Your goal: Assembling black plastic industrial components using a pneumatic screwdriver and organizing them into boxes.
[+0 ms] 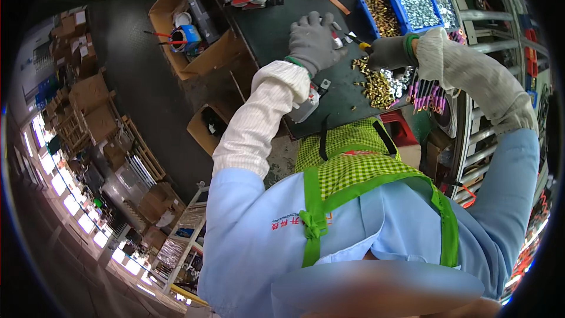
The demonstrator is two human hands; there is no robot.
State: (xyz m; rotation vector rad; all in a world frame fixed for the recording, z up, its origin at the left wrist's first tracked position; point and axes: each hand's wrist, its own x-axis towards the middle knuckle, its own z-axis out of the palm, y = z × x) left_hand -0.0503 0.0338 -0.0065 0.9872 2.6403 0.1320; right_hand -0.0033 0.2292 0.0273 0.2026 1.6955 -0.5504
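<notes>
Screwdriver (365,47) (so the yellow-and-black handle suggests) sits in your right hand (389,53), gloved fingers curled firmly around it above the bench (341,97), just beyond the brass fasteners (379,90). It should be light and stiff; take it by the handle, since a bare shank would probably slip in fabric. Your left hand (316,41) is partly unfolded, fingers parted and bent over 1 red-and-white part (337,42). Whether they clasp it or merely steady it, I can't make out, because the glove covers most of it. That part looks rigid and likely has some weight, so hold it by its sides.
</notes>
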